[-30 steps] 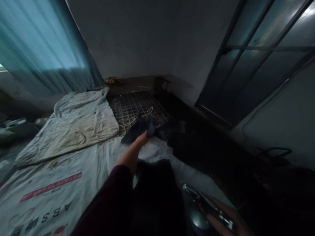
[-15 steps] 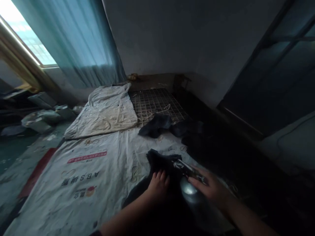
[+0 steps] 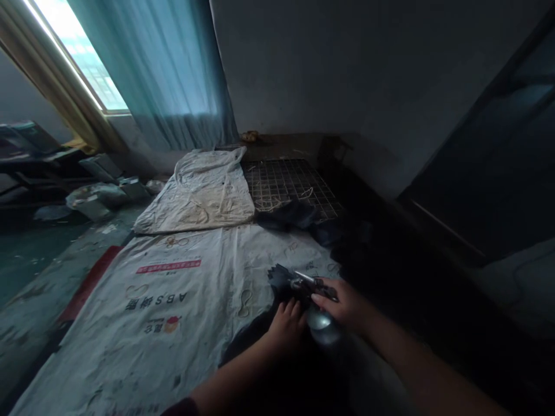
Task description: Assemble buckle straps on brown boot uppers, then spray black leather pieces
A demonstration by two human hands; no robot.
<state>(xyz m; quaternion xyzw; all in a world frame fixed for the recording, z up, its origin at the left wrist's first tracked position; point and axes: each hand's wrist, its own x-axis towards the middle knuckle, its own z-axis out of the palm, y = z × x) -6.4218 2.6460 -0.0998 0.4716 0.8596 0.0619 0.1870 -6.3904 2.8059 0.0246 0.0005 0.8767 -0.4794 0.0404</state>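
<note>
My right hand (image 3: 340, 301) is wrapped around the handle of a spray gun (image 3: 310, 283). A rounded, shiny metal cup (image 3: 319, 321) hangs beneath the gun. Its nozzle end is over the far end of a dark piece of cloth (image 3: 281, 276), whose far edge looks jagged. On that same cloth lies my left hand (image 3: 288, 325), fingers fairly straight and pressed down, close to the cup. Deep shadow hides the near part of the cloth.
White printed sacking (image 3: 203, 323) covers the near surface, with thin cord loops (image 3: 245, 303) on it. Beyond are a crumpled pale sack (image 3: 208, 196), a wire grid (image 3: 290, 182) and more dark cloth (image 3: 288, 215). A blue curtain (image 3: 160, 75) hangs at the window.
The view has swung left, so the scene sits further right. My right hand has brought the spray gun leftward, closer to the cloth's far end and my left hand.
</note>
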